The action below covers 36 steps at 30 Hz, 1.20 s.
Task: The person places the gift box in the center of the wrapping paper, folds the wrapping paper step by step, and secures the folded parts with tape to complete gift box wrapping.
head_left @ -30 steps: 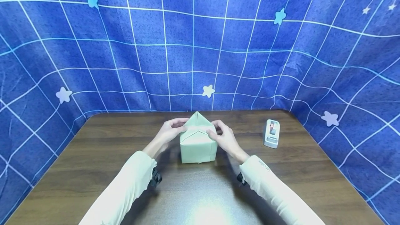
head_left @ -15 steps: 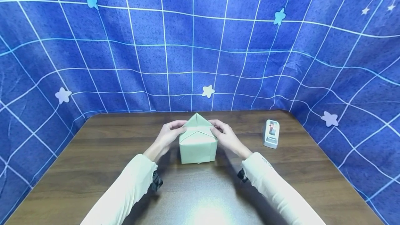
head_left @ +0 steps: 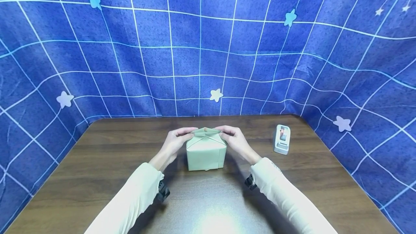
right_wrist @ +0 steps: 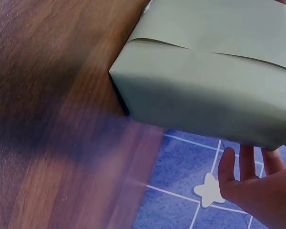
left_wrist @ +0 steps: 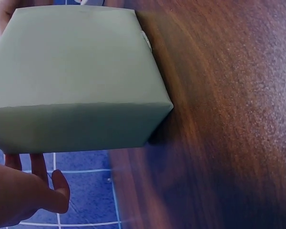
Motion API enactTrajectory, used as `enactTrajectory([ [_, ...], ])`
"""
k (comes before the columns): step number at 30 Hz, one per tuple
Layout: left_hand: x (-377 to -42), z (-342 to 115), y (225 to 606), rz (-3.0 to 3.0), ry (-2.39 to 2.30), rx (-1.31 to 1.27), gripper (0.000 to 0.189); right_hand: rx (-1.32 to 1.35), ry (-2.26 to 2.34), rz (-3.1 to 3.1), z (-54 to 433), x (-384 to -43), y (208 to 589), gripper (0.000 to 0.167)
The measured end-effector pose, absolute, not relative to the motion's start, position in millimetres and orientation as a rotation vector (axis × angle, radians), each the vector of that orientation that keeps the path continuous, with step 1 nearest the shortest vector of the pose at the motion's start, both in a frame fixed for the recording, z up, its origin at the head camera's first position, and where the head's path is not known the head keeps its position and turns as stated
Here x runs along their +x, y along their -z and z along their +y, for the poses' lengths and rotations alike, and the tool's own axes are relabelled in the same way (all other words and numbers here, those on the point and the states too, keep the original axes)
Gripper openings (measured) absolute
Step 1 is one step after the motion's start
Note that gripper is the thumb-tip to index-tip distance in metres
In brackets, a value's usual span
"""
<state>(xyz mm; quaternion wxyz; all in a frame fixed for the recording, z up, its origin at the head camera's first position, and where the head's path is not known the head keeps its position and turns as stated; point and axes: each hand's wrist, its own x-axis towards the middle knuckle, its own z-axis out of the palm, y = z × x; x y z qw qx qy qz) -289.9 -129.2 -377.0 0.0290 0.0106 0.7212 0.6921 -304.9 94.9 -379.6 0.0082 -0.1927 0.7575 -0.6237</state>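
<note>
A box wrapped in pale green paper [head_left: 206, 157] stands on the table in front of me. At its far top edge, the paper flap [head_left: 206, 131] is bent over toward me. My left hand [head_left: 173, 143] pinches the flap's left side, thumb on the near side and fingers behind. On the flap's right side my right hand [head_left: 238, 143] does the same. The left wrist view shows the box's plain side [left_wrist: 76, 62] and part of the left hand [left_wrist: 24, 195]. A paper seam crosses the box [right_wrist: 195, 90] in the right wrist view, above the right hand [right_wrist: 262, 191].
A small white tape dispenser [head_left: 281, 139] lies on the brown wooden table [head_left: 123, 143] to the right. Behind the table hangs a blue curtain [head_left: 149, 60] with white grid lines and stars. Dark wrist cameras [head_left: 162, 191] sit under the sleeves.
The flap's pointed tip stood up behind the box and has now folded down toward me. My right hand first shifted outward to the flap's edge. The box has stayed in place.
</note>
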Motion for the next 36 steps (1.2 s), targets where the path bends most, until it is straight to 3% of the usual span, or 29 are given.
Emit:
enactTrajectory([
  [16,-290.8,-140.2,384.6,2.05,-2.173,0.328,0.031,-0.455,2.057,2.29,91.9,-302.8,380.2,0.027],
  [23,-287.4,-143.8,385.3,2.202,-2.06,0.411,0.028,-0.525,2.07,2.297,90.8,-302.2,382.5,0.026],
  [36,-284.1,-132.4,384.2,2.339,-2.052,0.212,0.035,-0.522,2.018,2.325,91.7,-301.7,381.6,0.024],
])
